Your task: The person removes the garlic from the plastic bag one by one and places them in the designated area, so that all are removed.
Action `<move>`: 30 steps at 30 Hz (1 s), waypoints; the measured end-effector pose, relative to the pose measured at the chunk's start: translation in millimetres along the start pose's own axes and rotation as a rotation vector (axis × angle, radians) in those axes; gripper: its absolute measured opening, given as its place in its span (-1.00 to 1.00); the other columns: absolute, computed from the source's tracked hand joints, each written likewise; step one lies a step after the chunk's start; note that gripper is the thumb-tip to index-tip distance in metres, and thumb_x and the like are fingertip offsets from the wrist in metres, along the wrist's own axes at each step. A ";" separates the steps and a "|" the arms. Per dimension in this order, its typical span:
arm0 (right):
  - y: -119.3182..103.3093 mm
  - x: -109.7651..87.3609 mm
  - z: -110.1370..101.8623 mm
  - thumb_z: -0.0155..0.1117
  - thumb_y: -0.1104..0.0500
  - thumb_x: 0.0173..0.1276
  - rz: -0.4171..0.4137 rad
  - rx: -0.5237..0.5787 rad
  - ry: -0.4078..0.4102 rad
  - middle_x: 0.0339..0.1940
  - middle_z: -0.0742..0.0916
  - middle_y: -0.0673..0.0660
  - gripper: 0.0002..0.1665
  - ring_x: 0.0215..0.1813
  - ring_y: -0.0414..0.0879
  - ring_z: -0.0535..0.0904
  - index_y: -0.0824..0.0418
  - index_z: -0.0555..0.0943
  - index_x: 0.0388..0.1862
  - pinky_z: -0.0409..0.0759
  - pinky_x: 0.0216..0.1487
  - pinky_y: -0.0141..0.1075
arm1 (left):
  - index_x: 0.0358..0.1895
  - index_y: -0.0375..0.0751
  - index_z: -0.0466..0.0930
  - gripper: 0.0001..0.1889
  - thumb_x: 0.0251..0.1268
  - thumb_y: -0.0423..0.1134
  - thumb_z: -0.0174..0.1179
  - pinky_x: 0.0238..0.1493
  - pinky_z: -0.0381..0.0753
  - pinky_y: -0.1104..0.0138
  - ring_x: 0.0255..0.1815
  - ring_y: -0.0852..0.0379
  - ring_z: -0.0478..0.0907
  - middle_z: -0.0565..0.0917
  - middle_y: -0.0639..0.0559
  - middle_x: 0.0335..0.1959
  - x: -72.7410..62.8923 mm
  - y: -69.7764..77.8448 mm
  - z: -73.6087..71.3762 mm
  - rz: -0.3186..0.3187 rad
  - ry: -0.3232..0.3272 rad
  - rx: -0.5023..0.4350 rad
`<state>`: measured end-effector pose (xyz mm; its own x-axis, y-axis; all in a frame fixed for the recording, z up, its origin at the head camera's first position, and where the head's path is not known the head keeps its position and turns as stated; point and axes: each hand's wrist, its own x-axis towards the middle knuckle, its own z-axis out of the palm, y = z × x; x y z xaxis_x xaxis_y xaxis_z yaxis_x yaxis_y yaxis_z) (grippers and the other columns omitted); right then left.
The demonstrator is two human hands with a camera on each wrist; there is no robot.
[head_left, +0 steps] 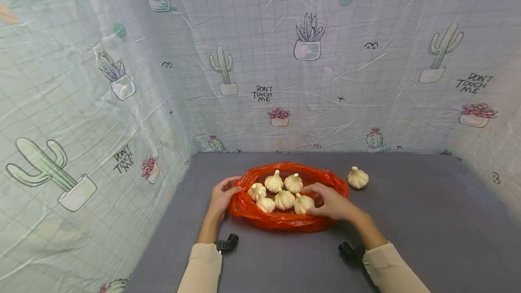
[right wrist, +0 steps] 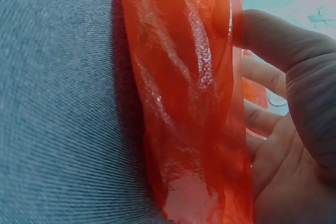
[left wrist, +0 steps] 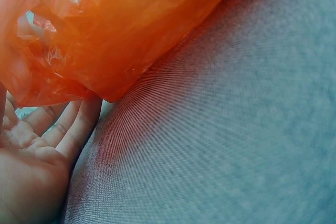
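Note:
A red plastic bag lies with its mouth spread wide and its rim rolled down. Inside sit several whitish garlic bulbs. My left hand holds the bag's left rim, thumb over the edge; in the left wrist view its fingers pass behind the film. Over the bag's right side reaches my right hand, with curved fingers and thumb about the front right garlic bulb. The right wrist view shows the thumb going behind the red film, which hides its tip and the bulb.
One more garlic bulb lies on the grey tabletop, outside the bag to the right. A cactus-print curtain stands behind the table and along its sides. Black wrist cameras hang under both forearms.

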<state>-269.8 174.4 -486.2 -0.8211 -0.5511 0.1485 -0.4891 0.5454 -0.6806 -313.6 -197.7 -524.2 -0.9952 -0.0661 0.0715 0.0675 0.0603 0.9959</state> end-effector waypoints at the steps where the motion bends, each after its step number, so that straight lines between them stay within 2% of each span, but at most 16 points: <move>1: 0.9 -0.1 0.8 0.52 0.09 0.27 -0.007 -0.002 0.002 0.22 0.66 0.20 -0.37 0.04 -0.05 0.61 0.21 0.56 0.29 0.64 0.08 -0.13 | 0.13 -0.26 0.71 -0.65 0.25 -0.40 0.33 -0.10 0.65 0.41 -0.13 0.18 0.64 0.75 -0.09 -0.01 0.1 -0.1 0.1 0.001 -0.002 -0.001; 7: 5.5 -0.6 3.8 0.52 0.11 0.27 -0.029 0.021 0.000 0.24 0.67 0.22 -0.36 0.02 -0.07 0.61 0.25 0.55 0.28 0.63 0.00 -0.26 | 0.15 -0.28 0.69 -0.63 0.26 -0.41 0.33 -0.10 0.64 0.42 -0.14 0.20 0.63 0.73 -0.20 0.05 -0.4 1.3 0.6 -0.005 -0.015 -0.011; 15: 5.1 0.0 4.5 0.53 0.09 0.26 -0.012 0.035 -0.016 0.20 0.70 0.20 -0.36 -0.03 -0.13 0.64 0.21 0.56 0.29 0.63 -0.04 -0.33 | 0.18 -0.29 0.68 -0.62 0.28 -0.41 0.33 -0.09 0.62 0.44 -0.11 0.20 0.62 0.70 -0.27 0.11 -1.6 1.9 0.1 -0.011 -0.014 -0.011; 20: 5.2 -0.3 4.4 0.53 0.04 0.26 -0.017 0.023 -0.010 0.18 0.70 0.22 -0.33 0.03 -0.07 0.64 0.26 0.55 0.28 0.63 0.00 -0.28 | 0.16 -0.26 0.69 -0.63 0.28 -0.41 0.32 -0.09 0.62 0.44 -0.13 0.20 0.62 0.72 -0.22 0.07 -1.6 2.2 -0.1 -0.016 -0.012 -0.007; 24: 3.3 -0.5 3.7 0.54 -0.02 0.25 0.002 -0.012 0.012 0.18 0.69 0.16 -0.31 0.05 -0.08 0.58 0.21 0.56 0.29 0.59 0.05 -0.21 | 0.13 -0.25 0.71 -0.65 0.27 -0.41 0.32 -0.09 0.63 0.43 -0.13 0.18 0.62 0.74 -0.13 0.01 -1.1 1.8 0.1 -0.012 -0.007 -0.004; 27: 1.0 -0.4 2.5 0.54 -0.03 0.24 0.017 -0.014 0.027 0.16 0.67 0.14 -0.32 -0.02 -0.13 0.56 0.16 0.58 0.29 0.59 0.02 -0.22 | 0.12 -0.25 0.71 -0.65 0.26 -0.40 0.32 -0.10 0.63 0.42 -0.13 0.18 0.63 0.76 -0.08 -0.02 -0.7 1.4 0.3 -0.011 -0.004 0.001; 30: -1.3 -0.3 0.2 0.54 -0.03 0.24 0.016 0.003 0.039 0.12 0.65 0.15 -0.32 -0.10 -0.17 0.58 0.16 0.58 0.29 0.61 -0.04 -0.26 | 0.13 -0.25 0.71 -0.65 0.27 -0.40 0.32 -0.09 0.63 0.42 -0.13 0.17 0.62 0.75 -0.11 0.00 -1.4 2.2 -0.1 -0.012 -0.005 0.001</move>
<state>-268.8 173.8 -485.5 -0.8399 -0.5170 0.1653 -0.4748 0.5522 -0.6853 -312.0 -197.5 -522.1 -0.9964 -0.0617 0.0588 0.0551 0.0603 0.9967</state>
